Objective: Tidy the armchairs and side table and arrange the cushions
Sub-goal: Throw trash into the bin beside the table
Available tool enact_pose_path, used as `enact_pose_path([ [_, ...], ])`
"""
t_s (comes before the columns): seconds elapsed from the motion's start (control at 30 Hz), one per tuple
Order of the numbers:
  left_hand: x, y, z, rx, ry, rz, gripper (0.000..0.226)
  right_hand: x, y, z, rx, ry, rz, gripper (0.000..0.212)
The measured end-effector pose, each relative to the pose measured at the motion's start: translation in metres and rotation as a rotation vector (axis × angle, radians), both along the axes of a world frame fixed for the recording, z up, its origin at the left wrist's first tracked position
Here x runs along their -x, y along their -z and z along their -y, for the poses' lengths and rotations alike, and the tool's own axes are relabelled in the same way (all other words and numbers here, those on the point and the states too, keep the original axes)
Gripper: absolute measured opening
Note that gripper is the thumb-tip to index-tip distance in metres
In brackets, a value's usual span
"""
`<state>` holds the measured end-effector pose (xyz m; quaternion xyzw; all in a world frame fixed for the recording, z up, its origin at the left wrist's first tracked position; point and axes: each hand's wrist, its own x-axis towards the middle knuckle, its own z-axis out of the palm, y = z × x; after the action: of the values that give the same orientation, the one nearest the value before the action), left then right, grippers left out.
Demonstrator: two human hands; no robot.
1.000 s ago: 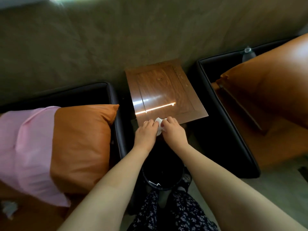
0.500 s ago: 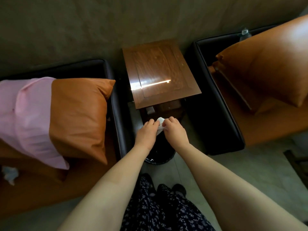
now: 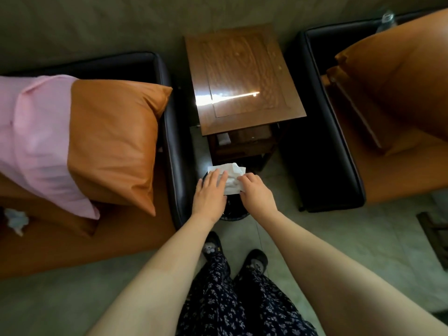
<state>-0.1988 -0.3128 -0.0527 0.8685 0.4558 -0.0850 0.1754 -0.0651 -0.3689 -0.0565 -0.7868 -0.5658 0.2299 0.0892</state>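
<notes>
1. Over the bin (image 3: 234, 213), dead centre in the head view, both hands meet on a white tissue (image 3: 230, 177). The left hand (image 3: 209, 195) lies flat on it with straight fingers, and the right hand (image 3: 255, 194) pinches its edge.
2. At 12 o'clock the side table (image 3: 242, 76) shows a bare top, so it is likely done.
3. At 9 o'clock an orange cushion (image 3: 114, 141) and a pink cloth (image 3: 36, 132) sprawl across the left armchair (image 3: 172, 141). A crumpled wad (image 3: 15, 220) sits on its seat at 8.
4. At 2 o'clock the right armchair (image 3: 322, 154) holds a leaning cushion (image 3: 400, 76) and a bottle (image 3: 387, 19). Both chairs seem still to do.
</notes>
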Motion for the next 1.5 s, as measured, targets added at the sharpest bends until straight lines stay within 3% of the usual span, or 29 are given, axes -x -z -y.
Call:
enact_pose_path([
  [0.37, 0.017, 0.007, -0.011, 0.009, -0.035, -0.094, 0.066, -0.002, 0.004, -0.007, 0.106, -0.011, 0.016, 0.063],
  [0.97, 0.011, 0.01, -0.002, 0.038, 0.011, -0.096, 0.066, -0.018, 0.009, 0.007, 0.1, 0.058, 0.04, 0.068],
  [1.5, -0.062, -0.039, 0.01, -0.137, 0.195, -0.12, 0.066, -0.075, -0.04, 0.038, -0.016, 0.091, 0.152, 0.06],
])
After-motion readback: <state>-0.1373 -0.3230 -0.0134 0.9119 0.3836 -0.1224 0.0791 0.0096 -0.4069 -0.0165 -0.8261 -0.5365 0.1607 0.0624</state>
